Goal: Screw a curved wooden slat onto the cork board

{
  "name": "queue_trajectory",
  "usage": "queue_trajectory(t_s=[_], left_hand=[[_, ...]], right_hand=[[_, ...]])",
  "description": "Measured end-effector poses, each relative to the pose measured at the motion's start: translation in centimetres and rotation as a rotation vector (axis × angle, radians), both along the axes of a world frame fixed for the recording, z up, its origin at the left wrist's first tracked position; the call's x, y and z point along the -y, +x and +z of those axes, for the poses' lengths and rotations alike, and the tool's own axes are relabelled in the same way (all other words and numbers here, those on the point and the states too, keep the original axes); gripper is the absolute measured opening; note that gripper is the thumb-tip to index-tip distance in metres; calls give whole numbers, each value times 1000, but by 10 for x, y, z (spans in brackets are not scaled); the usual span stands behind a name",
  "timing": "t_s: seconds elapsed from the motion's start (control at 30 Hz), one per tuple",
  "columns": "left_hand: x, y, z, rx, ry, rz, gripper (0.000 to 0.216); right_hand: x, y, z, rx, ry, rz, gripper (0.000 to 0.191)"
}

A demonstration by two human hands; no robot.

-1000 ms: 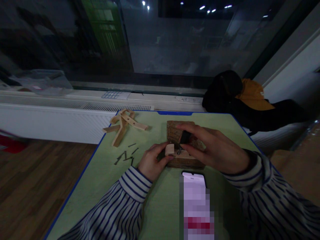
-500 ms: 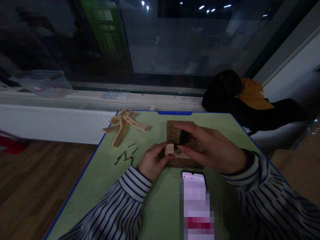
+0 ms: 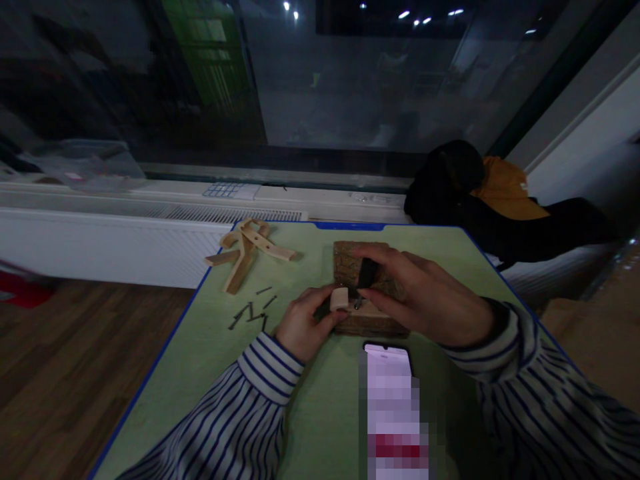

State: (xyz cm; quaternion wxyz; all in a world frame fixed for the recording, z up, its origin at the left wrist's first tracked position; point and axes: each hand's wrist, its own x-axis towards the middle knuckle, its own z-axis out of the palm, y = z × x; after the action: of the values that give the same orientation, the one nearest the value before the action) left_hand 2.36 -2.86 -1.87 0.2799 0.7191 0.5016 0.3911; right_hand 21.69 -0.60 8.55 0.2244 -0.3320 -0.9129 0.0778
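My left hand (image 3: 305,323) pinches the end of a pale wooden piece (image 3: 339,299) between thumb and fingers. The piece lies across a brown, bark-textured block (image 3: 370,325). In the fingers of my right hand (image 3: 430,293) is a short black-handled screwdriver (image 3: 368,272), tilted, its metal tip end down at the wood. Whether the tip sits on a screw is too small to tell. Left of my left hand, several loose screws (image 3: 251,312) lie scattered on the green table (image 3: 320,413).
Curved wooden parts with holes (image 3: 245,250) lie at the table's far left corner. A lit phone (image 3: 390,387) rests in front of the block. Beyond are a white radiator (image 3: 115,247), a windowsill with a clear plastic box (image 3: 90,163), and dark clothing with an orange cap (image 3: 507,187).
The screwdriver's handle has turned slightly in my right fingers and shows a little more. My left hand and the wooden piece stay in place.
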Motion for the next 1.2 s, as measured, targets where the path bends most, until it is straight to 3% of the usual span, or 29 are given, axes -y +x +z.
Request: queue_trajectory(t_s=[0.47,0.9,1.2], left_hand=[[0,0,1,6,-6,0,37],[-1,0,-1,2,-5,13,37],[0,1,0,-1,2,8,36]], right_hand=[[0,0,-7,-38,54,-89,46],[3,-2,1,28,3,49,44],[2,-1,0,62,22,-16,41]])
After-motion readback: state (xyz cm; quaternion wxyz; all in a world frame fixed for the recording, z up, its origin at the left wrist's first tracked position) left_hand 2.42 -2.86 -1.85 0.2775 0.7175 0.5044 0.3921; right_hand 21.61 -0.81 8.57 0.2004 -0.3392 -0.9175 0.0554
